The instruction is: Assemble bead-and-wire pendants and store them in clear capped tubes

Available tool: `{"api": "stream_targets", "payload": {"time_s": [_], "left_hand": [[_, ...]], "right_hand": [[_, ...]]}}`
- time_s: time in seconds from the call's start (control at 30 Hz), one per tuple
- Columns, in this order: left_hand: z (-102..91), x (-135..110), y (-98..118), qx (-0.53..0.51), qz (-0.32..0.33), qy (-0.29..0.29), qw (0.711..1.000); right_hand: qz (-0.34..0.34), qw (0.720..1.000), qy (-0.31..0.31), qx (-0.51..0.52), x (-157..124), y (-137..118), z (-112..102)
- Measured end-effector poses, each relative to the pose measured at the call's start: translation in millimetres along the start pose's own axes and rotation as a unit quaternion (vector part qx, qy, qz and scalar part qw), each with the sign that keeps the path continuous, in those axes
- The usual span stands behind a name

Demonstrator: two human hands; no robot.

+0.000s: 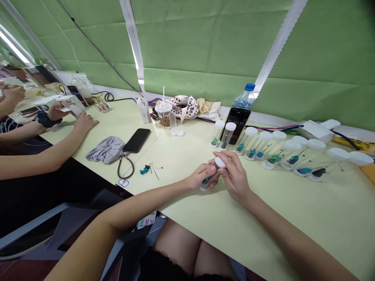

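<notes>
My left hand (202, 175) is wrapped round a clear plastic tube (204, 187) that leans over the table, with a small blue part showing inside near its bottom. On the tube's white cap (220, 162) rest the fingers of my right hand (236, 175), closed about the top end. To the left on the table lie a small blue and black part (144, 169) and a few thin bent metal pins (154, 170). Several capped tubes (275, 156) with blue, green or black parts and metal pins inside stand in a row at the right.
Propped against a water bottle (244, 97), a phone (237, 121) displays a timer. Farther left are loose white caps (177, 133), a drink cup (164, 111), a dark phone (137, 140) and a grey cloth scrunchie (107, 149). Another person's arms (58, 146) reach over the table's left end.
</notes>
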State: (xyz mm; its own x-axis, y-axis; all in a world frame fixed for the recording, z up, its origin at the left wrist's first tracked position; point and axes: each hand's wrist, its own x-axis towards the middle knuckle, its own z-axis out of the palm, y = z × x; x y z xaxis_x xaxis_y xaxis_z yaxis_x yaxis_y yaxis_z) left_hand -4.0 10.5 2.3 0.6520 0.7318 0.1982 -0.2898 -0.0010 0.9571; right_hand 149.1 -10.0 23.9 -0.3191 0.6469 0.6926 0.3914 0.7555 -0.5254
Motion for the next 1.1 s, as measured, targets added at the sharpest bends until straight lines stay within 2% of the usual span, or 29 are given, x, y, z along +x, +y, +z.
{"api": "stream_targets", "payload": {"time_s": [0.73, 0.9, 1.1], "left_hand": [[-6.2, -4, -9, 0.001, 0.028, -0.031, 0.999], [-9.0, -5, -12, 0.025, 0.048, -0.054, 0.997], [-6.1, -5, -9, 0.023, 0.038, -0.051, 0.998]], "right_hand": [[-0.049, 0.995, -0.076, -0.038, 9, -5, -12], [-0.106, 0.992, -0.052, -0.042, 4, -9, -4], [-0.155, 0.981, 0.01, -0.114, 2, -8, 6]]}}
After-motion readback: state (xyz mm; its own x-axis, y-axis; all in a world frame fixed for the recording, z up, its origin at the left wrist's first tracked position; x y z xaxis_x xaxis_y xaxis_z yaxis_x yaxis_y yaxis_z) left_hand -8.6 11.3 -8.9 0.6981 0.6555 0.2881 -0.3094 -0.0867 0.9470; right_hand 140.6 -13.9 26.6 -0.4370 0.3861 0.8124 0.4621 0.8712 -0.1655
